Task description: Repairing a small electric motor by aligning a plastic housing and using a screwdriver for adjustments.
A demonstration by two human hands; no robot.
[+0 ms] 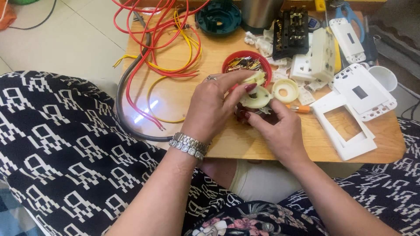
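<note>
A low wooden bench [227,144] with rounded corners stands on a floor [52,39] of pale, glossy tiles with thin grout lines. A bright glare spot on the benchtop suggests, perhaps, a lamp overhead. No walls or windows show.

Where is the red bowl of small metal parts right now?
In the head view, the red bowl sits mid-table, just beyond the left hand, with red and yellow wires to its left.
</note>
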